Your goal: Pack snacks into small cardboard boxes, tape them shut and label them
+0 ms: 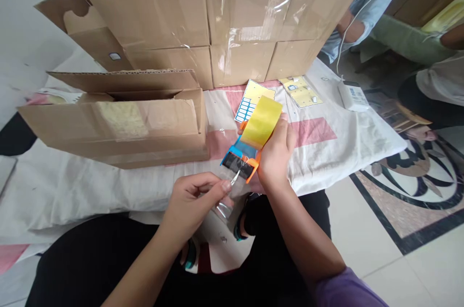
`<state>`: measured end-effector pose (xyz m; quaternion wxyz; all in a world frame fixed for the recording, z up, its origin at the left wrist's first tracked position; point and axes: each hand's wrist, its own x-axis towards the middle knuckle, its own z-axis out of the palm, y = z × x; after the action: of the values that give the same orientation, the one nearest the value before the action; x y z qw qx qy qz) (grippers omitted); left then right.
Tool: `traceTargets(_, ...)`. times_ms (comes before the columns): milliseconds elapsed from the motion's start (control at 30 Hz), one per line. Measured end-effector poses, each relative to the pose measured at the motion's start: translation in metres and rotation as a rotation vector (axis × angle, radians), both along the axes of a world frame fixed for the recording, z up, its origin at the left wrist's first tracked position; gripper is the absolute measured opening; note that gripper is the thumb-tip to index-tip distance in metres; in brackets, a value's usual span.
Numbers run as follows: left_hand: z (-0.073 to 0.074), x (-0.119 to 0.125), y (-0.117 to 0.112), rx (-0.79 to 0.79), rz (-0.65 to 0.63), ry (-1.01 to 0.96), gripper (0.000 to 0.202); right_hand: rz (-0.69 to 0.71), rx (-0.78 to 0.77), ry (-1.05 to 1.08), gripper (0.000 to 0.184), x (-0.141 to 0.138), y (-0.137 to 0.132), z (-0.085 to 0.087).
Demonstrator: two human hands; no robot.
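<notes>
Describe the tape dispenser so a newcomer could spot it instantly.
Find the tall stack of brown cartons at the back of the table. In front of it, to the right of the open carton, the right hand grips the tape dispenser. Unlike the flat yellow sheets just beyond, it has a broad yellow roll in a blue and orange frame.

- No words, brands or numbers are legible.
- Centre of the frame: a yellow label sheet [258,90], its lower-left part bearing rows of blue-outlined labels [245,109]; any writing on them is too small to read.
- Right of centre: a second yellow label sheet [302,93] with a few labels on it, illegible.
- Upper left: a small blue-edged sticker [115,56] on a brown carton [99,43], illegible.
- Right: faint, unreadable print on a white box-shaped device [353,98].
</notes>
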<state>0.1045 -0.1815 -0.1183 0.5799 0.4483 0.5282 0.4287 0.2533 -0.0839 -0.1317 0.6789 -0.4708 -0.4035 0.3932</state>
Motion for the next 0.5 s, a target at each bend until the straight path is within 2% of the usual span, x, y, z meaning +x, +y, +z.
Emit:
traceTargets(100, -0.003, 0.002, 0.003, -0.009, 0.01, -0.021, 0.026, -0.106, -0.109, 0.088, 0.045, -0.004, -0.004, 0.01)
traceTargets(167, -0.005, 0.003, 0.005, -0.002, 0.003, -0.043, 0.023, -0.066, -0.141, 0.108, 0.045, -0.007, -0.005, 0.013)
traceTargets(267, -0.009, 0.006, 0.007, 0.021, 0.006, -0.075, 0.018, 0.113, -0.154, 0.153, 0.053, -0.011, -0.004, 0.015)
traceTargets(333, -0.012, 0.006, 0.009, 0.049, 0.014, -0.09, 0.015, 0.171, -0.171, 0.185, 0.055, -0.013, -0.004, 0.017)
traceTargets(500, -0.013, 0.005, 0.013, 0.163, 0.019, -0.021, 0.016, 0.084, -0.239, 0.183, 0.052, -0.013, -0.002, 0.017)
